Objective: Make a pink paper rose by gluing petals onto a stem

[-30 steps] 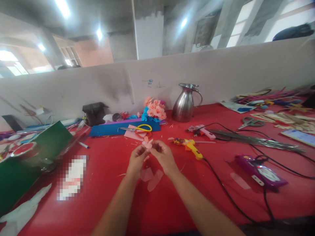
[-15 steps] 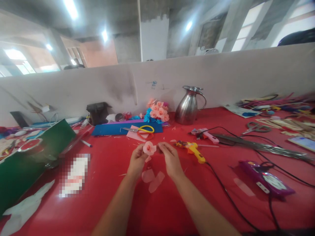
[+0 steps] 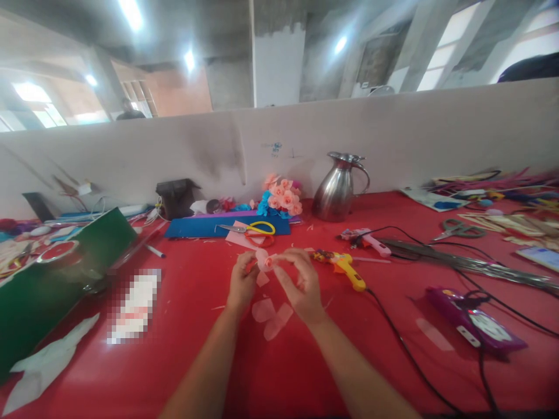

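Note:
Between my hands is a small pink paper flower [image 3: 264,262], held above the red table. My left hand [image 3: 243,281] pinches it from the left. My right hand [image 3: 302,285] has its thumb and forefinger closed on the flower's right side, at a petal. Below them on the table lie loose pink paper petals [image 3: 278,321]. A yellow glue gun [image 3: 347,270] rests right of my right hand. Beyond my hands, scissors [image 3: 257,229] with yellow and orange handles lie on a blue sheet [image 3: 196,227].
A bunch of pink and blue paper flowers [image 3: 283,198] and a steel jug [image 3: 335,192] stand at the back. To the right are a pink glue gun [image 3: 371,241], grey-handled scissors [image 3: 463,228], a purple power strip [image 3: 476,320] and cords. A green board [image 3: 74,279] stands left.
My right hand has moved left onto the flower, its fingertips now at a petal where they were apart before. The flower has turned to face right. The view has shifted slightly.

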### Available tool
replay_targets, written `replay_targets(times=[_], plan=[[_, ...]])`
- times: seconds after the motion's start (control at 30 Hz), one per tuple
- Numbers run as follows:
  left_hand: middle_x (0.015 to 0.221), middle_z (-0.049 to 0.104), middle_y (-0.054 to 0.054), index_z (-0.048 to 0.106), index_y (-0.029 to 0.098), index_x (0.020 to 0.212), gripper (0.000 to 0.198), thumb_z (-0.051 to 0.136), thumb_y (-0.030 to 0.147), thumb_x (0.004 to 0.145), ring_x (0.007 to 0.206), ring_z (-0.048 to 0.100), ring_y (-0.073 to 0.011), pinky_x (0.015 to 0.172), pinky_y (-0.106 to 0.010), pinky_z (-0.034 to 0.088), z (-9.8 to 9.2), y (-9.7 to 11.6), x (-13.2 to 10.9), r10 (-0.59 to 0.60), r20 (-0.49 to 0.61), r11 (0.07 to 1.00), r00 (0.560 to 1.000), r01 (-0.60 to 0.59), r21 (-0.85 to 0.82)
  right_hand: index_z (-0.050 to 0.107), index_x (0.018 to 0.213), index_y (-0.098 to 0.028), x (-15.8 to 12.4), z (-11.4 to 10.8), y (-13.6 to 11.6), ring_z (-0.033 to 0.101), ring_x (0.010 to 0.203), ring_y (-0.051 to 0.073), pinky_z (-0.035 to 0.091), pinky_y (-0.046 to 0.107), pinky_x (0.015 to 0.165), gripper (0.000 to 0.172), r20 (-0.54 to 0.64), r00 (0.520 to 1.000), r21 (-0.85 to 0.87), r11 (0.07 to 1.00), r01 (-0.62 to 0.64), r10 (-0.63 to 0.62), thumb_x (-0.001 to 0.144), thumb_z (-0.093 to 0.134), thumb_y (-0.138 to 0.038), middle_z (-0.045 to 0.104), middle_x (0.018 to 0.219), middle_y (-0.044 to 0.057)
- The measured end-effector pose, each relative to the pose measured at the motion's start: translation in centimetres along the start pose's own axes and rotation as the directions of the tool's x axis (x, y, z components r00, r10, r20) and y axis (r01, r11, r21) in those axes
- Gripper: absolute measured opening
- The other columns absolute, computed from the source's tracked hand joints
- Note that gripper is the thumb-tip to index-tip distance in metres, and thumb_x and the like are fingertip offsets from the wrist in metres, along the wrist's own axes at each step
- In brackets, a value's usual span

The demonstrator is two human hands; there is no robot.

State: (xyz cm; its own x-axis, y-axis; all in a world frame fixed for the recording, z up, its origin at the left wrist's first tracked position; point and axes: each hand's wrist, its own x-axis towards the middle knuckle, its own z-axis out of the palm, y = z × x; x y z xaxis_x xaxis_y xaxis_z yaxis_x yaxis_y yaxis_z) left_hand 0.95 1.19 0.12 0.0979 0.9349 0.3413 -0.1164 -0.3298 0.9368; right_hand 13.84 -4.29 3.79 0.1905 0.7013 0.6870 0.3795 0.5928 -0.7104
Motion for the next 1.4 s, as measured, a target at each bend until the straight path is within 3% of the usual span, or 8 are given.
replay_targets(times=[0.13, 0.33, 0.53, 0.77, 1.07, 1.4], plan=[[0.091, 0.061, -0.005, 0.065, 0.020, 0.085, 0.019, 0.056, 0.013, 0.070, 0.091, 0.054, -0.0181, 0.085, -0.032, 0.040, 0.1, 0.0, -0.1, 0.026, -0.005, 0.999, 1.000, -0.026, 0.046, 0.061, 0.094, -0.023, -0.2, 0.3, -0.1, 0.052, 0.092, 0.021, 0.043, 0.038, 0.084, 0.017, 0.040, 0.997, -0.130, 0.989, 0.076, -0.071, 0.077, 0.061, -0.025, 0.057, 0.092, 0.005], [0.091, 0.061, -0.006, 0.064, 0.020, 0.087, 0.019, 0.056, 0.015, 0.071, 0.090, 0.054, -0.0185, 0.085, -0.033, 0.040, 0.2, 0.2, 0.0, 0.044, -0.030, 0.995, 0.999, -0.041, 0.094, 0.055, 0.101, -0.023, -0.3, 0.3, 0.1, 0.055, 0.090, 0.020, 0.043, 0.040, 0.083, 0.024, -0.023, 0.993, -0.161, 0.980, 0.113, -0.119, 0.078, 0.060, -0.022, 0.060, 0.092, 0.004], [0.086, 0.062, -0.005, 0.064, 0.020, 0.082, 0.013, 0.056, 0.017, 0.071, 0.086, 0.055, -0.0178, 0.082, -0.032, 0.041, -0.1, -0.4, 0.1, 0.061, -0.126, 0.987, 0.990, -0.041, 0.152, 0.059, 0.088, -0.022, -0.4, 0.5, 0.1, 0.053, 0.086, 0.020, 0.044, 0.038, 0.079, 0.012, -0.005, 0.983, -0.239, 0.955, 0.176, -0.182, 0.077, 0.061, -0.019, 0.059, 0.088, 0.004], [0.076, 0.059, -0.001, 0.060, 0.019, 0.076, 0.007, 0.054, 0.018, 0.072, 0.076, 0.053, -0.0150, 0.075, -0.028, 0.040, 0.3, 0.3, -0.4, 0.033, -0.123, 0.987, 0.992, -0.013, 0.160, 0.061, 0.085, -0.022, -0.5, 0.7, 0.4, 0.054, 0.081, 0.019, 0.043, 0.036, 0.075, 0.006, 0.010, 0.980, -0.326, 0.926, 0.191, -0.199, 0.080, 0.058, -0.020, 0.062, 0.083, 0.004], [0.072, 0.057, -0.001, 0.058, 0.020, 0.073, 0.007, 0.053, 0.021, 0.077, 0.072, 0.051, -0.0156, 0.070, -0.027, 0.039, 1.1, 1.2, -1.0, 0.231, -0.092, 0.932, 0.969, -0.193, 0.307, 0.061, 0.085, -0.022, -0.8, 0.9, 0.9, 0.051, 0.081, 0.020, 0.038, 0.038, 0.077, 0.008, -0.042, 0.948, -0.608, 0.761, 0.226, -0.315, 0.077, 0.060, -0.020, 0.061, 0.084, 0.005], [0.074, 0.057, -0.001, 0.058, 0.020, 0.076, 0.008, 0.051, 0.022, 0.080, 0.072, 0.053, -0.0150, 0.070, -0.027, 0.041, 1.1, 1.1, -1.2, 0.257, -0.094, 0.916, 0.962, -0.211, 0.341, 0.063, 0.086, -0.025, -1.0, 0.8, 0.8, 0.050, 0.080, 0.020, 0.036, 0.037, 0.075, 0.012, 0.020, 0.938, -0.595, 0.750, 0.290, -0.347, 0.078, 0.060, -0.017, 0.063, 0.080, 0.003]])
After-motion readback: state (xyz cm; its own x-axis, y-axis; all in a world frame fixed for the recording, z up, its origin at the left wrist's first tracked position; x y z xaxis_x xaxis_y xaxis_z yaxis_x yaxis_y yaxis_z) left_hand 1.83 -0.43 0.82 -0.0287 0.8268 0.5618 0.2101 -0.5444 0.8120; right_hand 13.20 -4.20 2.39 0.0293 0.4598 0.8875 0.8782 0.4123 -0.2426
